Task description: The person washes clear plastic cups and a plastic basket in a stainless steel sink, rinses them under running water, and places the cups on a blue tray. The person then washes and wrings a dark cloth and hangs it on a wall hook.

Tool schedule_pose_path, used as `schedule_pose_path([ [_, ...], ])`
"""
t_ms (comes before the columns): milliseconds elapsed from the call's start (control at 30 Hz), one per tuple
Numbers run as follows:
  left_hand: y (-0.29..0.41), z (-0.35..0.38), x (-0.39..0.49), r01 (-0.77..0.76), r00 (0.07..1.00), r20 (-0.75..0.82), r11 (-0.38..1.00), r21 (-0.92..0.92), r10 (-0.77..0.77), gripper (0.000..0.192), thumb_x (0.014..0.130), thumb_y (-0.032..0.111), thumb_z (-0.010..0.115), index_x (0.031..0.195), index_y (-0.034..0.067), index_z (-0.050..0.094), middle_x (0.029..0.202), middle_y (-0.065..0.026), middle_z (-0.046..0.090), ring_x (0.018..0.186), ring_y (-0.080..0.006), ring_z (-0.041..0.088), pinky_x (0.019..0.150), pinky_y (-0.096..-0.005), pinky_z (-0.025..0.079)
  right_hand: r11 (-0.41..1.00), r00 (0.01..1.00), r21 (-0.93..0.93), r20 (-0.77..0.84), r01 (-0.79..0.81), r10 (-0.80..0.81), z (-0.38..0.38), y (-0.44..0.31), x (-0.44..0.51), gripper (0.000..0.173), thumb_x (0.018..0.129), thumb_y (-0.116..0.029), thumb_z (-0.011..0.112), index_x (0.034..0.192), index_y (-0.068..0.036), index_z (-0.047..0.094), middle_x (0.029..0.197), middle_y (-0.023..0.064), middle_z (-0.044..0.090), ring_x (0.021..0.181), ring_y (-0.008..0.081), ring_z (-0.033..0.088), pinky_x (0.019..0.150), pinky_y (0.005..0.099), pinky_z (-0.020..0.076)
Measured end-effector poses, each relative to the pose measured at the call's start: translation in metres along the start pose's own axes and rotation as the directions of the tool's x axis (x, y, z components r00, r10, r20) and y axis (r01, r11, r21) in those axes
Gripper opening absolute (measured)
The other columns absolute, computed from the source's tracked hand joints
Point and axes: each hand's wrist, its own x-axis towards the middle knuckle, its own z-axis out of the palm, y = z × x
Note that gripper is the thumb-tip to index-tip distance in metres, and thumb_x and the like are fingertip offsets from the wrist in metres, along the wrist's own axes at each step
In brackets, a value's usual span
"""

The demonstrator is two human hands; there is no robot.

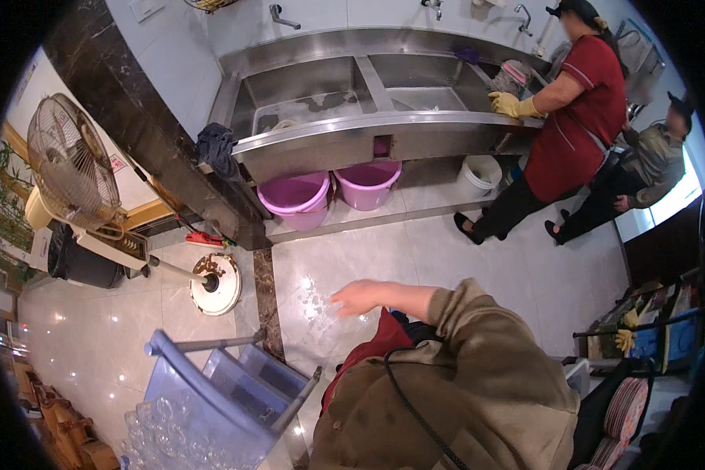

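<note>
My right hand (357,297) reaches leftward across the front of my body, above the wet tiled floor (352,252). Nothing shows in it, and its slightly blurred fingers are loosely apart. The sleeve of my brown jacket (493,341) is pushed up the forearm. My left hand is out of view. To the lower left, nearest that side of me, stands a blue plastic trolley (211,405) with shelves and grey posts. Many clear drinking glasses (167,432) are grouped on its top.
Ahead runs a stainless-steel sink (376,126), with pink buckets (296,205) and a white bucket (480,175) beneath. A person in red (587,111) wearing yellow gloves stands there; another person (652,158) is behind. A pedestal fan (73,158) has its round base (216,285) on the floor.
</note>
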Motion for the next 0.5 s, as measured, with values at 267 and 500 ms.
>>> schedule_pose_path([
  [267,-0.102,0.218,-0.115,0.238,0.588,0.488,0.714,0.658,-0.646,0.038,0.085,0.019,0.063,0.114,-0.001,0.050,0.089,-0.0109,0.061,0.077,-0.0183,0.060,0.062,-0.0283,0.050,0.691,0.688,0.010,0.101,-0.723,0.718,0.018,0.287,-0.197,0.036,0.081,-0.029,0.050,0.106,-0.006,0.062,0.083,0.0155,0.067,0.076,0.0317,0.064,0.068,0.0419,0.0515],
  [500,-0.051,0.352,-0.093,-0.127,0.405,0.848,0.897,0.423,-0.343,0.035,0.092,0.031,0.056,0.116,0.006,0.050,0.089,-0.0063,0.061,0.074,-0.0150,0.061,0.059,-0.0282,0.047,0.353,0.458,0.459,0.138,-0.815,0.878,0.002,0.349,-0.306,0.035,0.084,-0.030,0.050,0.108,-0.008,0.061,0.072,0.0094,0.066,0.059,0.0214,0.065,0.057,0.0348,0.0516],
])
